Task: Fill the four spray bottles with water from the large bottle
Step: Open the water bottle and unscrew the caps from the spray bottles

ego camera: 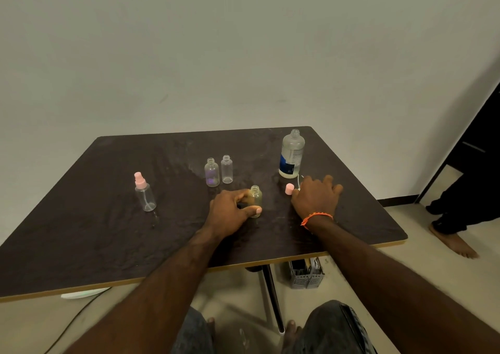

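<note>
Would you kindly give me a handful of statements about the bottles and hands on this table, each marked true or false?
1. The left hand grips a small uncapped bottle standing on the table. True.
2. The large bottle lies on its side. False: it stands upright near the table's far right corner, its neck uncapped.
3. The bottle at the left wears a pink spray top. True.
4. The two small bottles behind the left hand both have spray tops on. False: both have open necks.
5. The right hand is lifting the large bottle. False: it rests on the table beside a loose pink spray top, apart from that bottle.
</note>
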{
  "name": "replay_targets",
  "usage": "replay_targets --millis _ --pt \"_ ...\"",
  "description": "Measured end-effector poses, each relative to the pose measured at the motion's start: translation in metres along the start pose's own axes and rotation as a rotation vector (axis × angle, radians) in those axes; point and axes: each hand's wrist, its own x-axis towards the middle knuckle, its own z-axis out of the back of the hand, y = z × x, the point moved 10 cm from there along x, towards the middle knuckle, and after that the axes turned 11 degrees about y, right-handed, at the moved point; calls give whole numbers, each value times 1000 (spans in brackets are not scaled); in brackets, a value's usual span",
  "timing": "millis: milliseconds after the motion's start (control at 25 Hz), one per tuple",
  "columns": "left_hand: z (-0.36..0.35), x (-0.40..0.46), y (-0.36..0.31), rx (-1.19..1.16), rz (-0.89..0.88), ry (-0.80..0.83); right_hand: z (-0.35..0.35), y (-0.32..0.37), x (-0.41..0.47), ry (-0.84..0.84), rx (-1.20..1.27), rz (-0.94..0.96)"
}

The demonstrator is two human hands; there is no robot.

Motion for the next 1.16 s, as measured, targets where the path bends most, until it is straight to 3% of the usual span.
replay_targets --millis 320,560,840,1160 --pt "2 -2 -2 29 11 -8 9 -1 -14 -56 38 81" --pt "11 -14 -9 77 55 -39 20 70 -63 -14 298 581" --pt "58 -42 14 302 212 -150 -1 129 -77 231 557 658" --pt "111 -40 34 423 384 -292 -26 208 -75 456 704 613"
